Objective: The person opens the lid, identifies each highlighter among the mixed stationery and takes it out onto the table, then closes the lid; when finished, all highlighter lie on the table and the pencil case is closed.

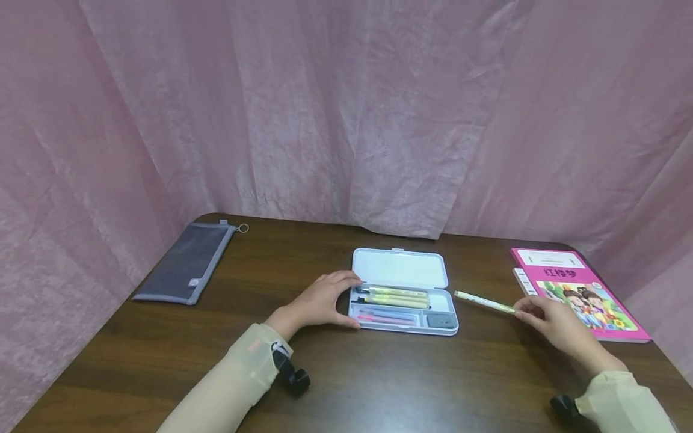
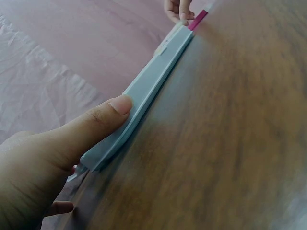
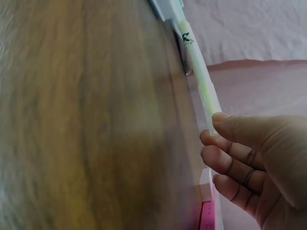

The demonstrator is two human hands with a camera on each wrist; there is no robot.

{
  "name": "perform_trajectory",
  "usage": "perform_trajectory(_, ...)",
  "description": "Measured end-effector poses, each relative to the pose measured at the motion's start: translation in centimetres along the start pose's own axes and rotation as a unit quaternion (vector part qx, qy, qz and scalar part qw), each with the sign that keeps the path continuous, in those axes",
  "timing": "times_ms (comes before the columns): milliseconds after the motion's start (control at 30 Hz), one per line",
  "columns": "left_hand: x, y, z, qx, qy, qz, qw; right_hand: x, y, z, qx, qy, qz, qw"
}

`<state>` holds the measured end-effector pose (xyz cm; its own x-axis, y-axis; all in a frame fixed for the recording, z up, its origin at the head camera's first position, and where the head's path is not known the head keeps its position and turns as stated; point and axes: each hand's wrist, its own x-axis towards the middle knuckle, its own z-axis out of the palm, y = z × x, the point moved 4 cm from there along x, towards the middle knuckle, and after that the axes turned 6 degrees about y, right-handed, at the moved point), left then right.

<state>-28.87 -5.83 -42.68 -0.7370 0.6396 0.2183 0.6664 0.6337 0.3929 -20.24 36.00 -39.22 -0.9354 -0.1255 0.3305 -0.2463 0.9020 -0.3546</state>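
Thumb and fingertips of the right hand (image 1: pixel 560 326) pinch a slim, pale yellow pen (image 1: pixel 484 302) close to its right-hand end, so that nearly its whole length sticks out leftward from the grasp. Its long axis runs mostly side to side, with the free end pointing left and a little away from the person, toward the pencil box (image 1: pixel 441 302). That free end is just beside the box's right end, apart from it in the head view and about level with the far compartment, where several pens (image 1: pixel 397 298) lie lengthwise. Those run nearly the same way as the one in hand, so I judge the gap to be chiefly sideways, with little turning needed to line them up. How high the held pen is above the table (image 1: pixel 406 373) I cannot tell. Nearer to the box is the left hand (image 1: pixel 314 304), which grips its left end, thumb against the near wall and fingers toward the far side; the lid (image 1: pixel 399 269) is open on that far side. A grey block (image 1: pixel 440 320), perhaps an eraser, sits in the near right corner.
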Motion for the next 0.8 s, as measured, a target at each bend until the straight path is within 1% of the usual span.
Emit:
perform_trajectory(133,0.0,0.1,0.0,-0.001,0.000,0.000,1.0000,-0.2,0.6,0.4,-0.003,-0.025,0.018,1.000)
perform_trajectory(233,-0.1,0.1,0.0,-0.003,0.001,0.002,1.0000,-0.2,1.0,0.5,-0.005,-0.036,0.028,0.999)
perform_trajectory(467,0.0,0.1,-0.1,-0.002,0.003,0.004,1.0000,-0.1,1.5,0.6,-0.004,-0.039,0.032,0.999)
perform_trajectory(800,0.0,0.1,0.0,-0.001,0.006,0.008,0.9999,0.0,1.6,0.7,-0.007,-0.048,0.030,0.998)
